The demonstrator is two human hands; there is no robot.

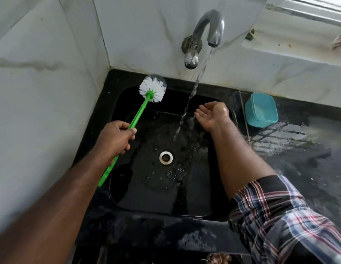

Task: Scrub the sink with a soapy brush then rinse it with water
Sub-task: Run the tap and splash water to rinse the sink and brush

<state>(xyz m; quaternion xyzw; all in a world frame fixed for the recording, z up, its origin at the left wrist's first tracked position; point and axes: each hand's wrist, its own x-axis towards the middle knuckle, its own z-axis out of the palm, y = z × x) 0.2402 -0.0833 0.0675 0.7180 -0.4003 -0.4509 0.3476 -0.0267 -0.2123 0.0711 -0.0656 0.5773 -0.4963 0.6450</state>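
**A:** Starting at the left, what am I holding?

**B:** The left hand (116, 136) has its grip curled round the green handle of the brush (141, 109), about midway along it. The white bristle head is up over the sink's (219, 206) far-left corner, clear of the basin floor, and I'd say I'm keeping it lifted there so it stays out of the water while the rinse goes on.

**A:** Which way does it point?

**B:** Its long axis runs on a diagonal: handle end low and near me, beside the sink's left edge, head high and away toward the wall corner. The bristles face away from me and slightly right.

**A:** And the middle?

**B:** The tap (207, 29) on the back wall is running. The stream (186, 109) falls into the far half of the basin, short of the drain (166, 158), which sits about centre. The basin floor is wet with droplets; I see no clear foam.

**A:** The right side?

**B:** The right hand (213, 115) is open, palm up and loosely cupped, holding nothing, just beside the stream over the sink's far-right part. I judge it's there to catch water and splash it around the walls.

**A:** Anything further right?

**B:** A teal tub (261, 110) on the wet tabletop, near the sink's far-right corner.
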